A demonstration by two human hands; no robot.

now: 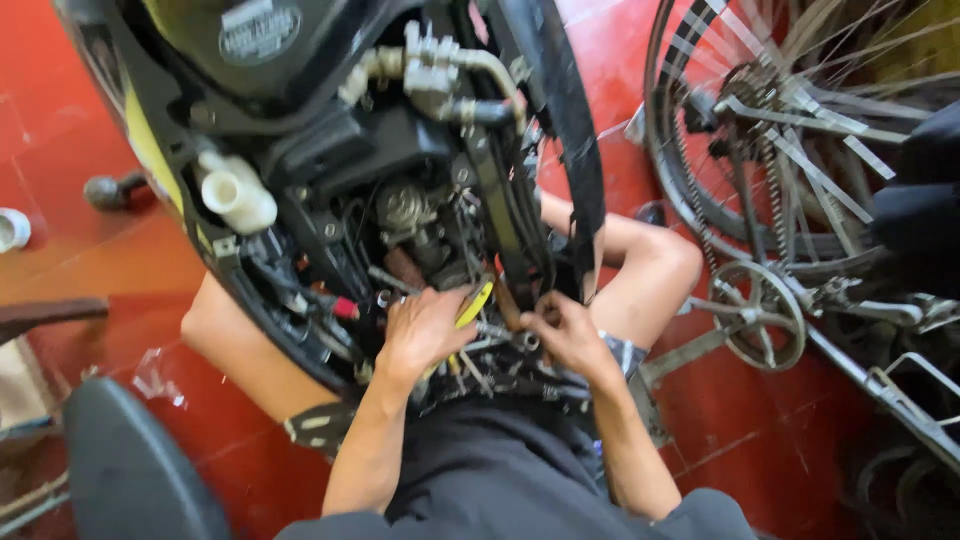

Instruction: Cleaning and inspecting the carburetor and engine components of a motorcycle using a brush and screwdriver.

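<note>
Gripping a yellow-handled tool in the left hand, right hand pinching a fitting, the person works low inside the motorcycle engine bay, panels off, reassembly pending.

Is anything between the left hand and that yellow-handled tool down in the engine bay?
Nothing visible. The left hand already lies on the yellow-handled tool, among cables and hoses low in the open engine bay. The right hand works just beside it, on a small part I cannot make out.

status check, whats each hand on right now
Left hand gripping yellow-handled tool. Right hand on motorbike engine parts. Wires crowd in close.
</note>
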